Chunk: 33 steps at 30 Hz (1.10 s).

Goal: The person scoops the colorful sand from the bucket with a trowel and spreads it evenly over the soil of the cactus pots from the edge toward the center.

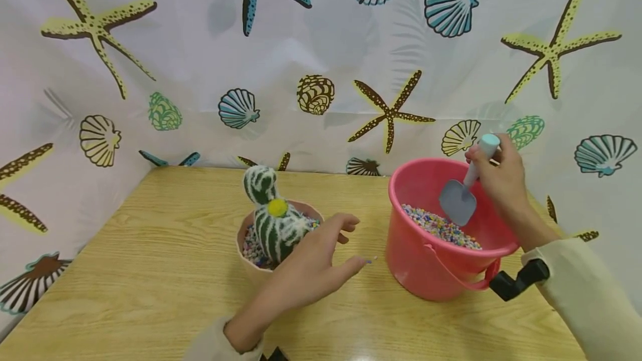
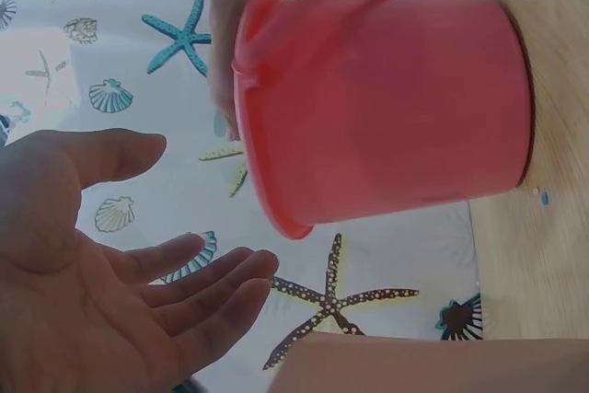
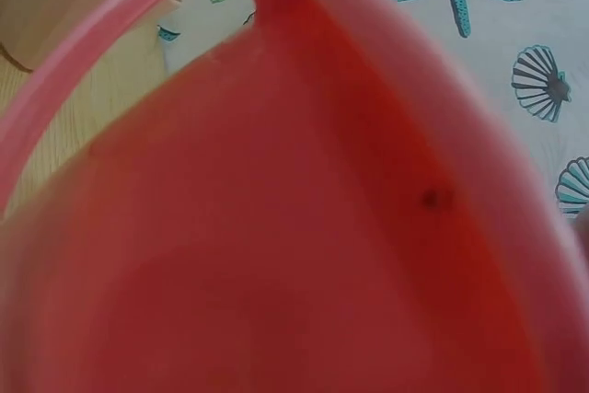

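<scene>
Left hand (image 1: 313, 269) outstretched, right hand (image 1: 503, 176) gripping trowel (image 1: 458, 200)

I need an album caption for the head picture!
Right hand holds a shovel at a pink bucket of colorful beads.

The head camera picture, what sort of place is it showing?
Probably a small potting or play spot, screened off on a table. A shell-and-starfish sheet stands round the wood-look tabletop, and there's a potted cactus. I can't tell which room or building it's in.
</scene>
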### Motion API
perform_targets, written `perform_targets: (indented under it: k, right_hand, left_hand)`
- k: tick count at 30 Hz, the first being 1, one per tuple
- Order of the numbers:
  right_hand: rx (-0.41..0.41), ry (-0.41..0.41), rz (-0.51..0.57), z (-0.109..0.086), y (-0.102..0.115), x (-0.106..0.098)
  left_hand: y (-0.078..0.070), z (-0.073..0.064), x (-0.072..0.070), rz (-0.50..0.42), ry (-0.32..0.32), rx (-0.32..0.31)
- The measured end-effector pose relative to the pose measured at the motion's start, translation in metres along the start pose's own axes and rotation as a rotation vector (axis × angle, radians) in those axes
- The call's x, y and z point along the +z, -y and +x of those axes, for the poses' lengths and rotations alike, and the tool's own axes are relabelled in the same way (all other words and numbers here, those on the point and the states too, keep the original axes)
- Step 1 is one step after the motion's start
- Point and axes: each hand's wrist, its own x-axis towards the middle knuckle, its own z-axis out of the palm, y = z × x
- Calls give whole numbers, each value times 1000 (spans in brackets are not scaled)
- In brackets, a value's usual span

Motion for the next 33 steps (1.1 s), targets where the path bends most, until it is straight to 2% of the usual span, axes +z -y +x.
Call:
perform_targets:
  k: [9,17,23,25,33]
  right_hand:
    - [-32,64,7,-3,-10,0]
    - [-56,107,-58,-8,-12,1]
    - [-95,170,-140,-10,-10,3]
    - [-100,166,-173,-11,-9,3]
    - [-68,33,-292,-14,-11,5]
  left_hand:
    - [2,15,14,-12,10,10]
    - [7,26,23,-63,3,18]
    - [6,34,26,-86,9,-13]
    - [6,37,28,-95,15,-22]
    - [10,45,33,-105,30,-33]
